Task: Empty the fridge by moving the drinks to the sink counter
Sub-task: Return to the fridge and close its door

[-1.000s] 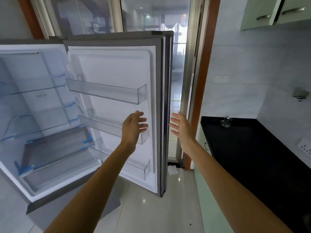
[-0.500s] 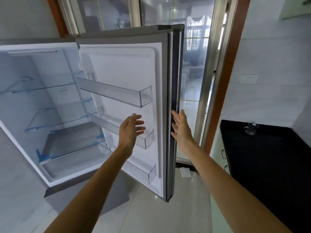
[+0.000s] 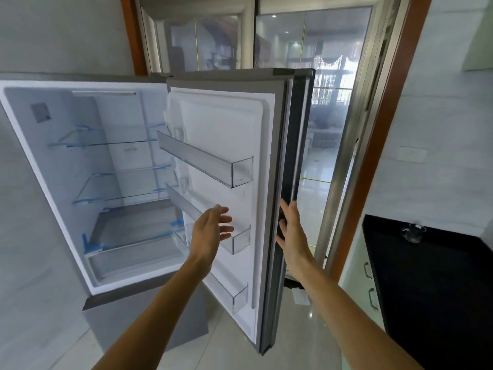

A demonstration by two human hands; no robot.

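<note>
So the fridge [image 3: 66, 182] is being parked far left, upright, long axis vertical, mouth being turned toward the camera. Three shelves [image 3: 106, 142] inside are being edged with blue tape. Its door [image 3: 226, 124] is being kept wide open, inner face pointing left, with three clear bins [image 3: 208, 164] on it. The left hand [image 3: 210, 231] is being held open and loose before the middle bin, gripping nothing. The right hand [image 3: 293, 233] is being pressed flat on the door's outer edge, fingers straight. Free floor [image 3: 306, 329] is being left between door and black counter [image 3: 426, 276], one glass cup [image 3: 413, 232] near its back.
</note>
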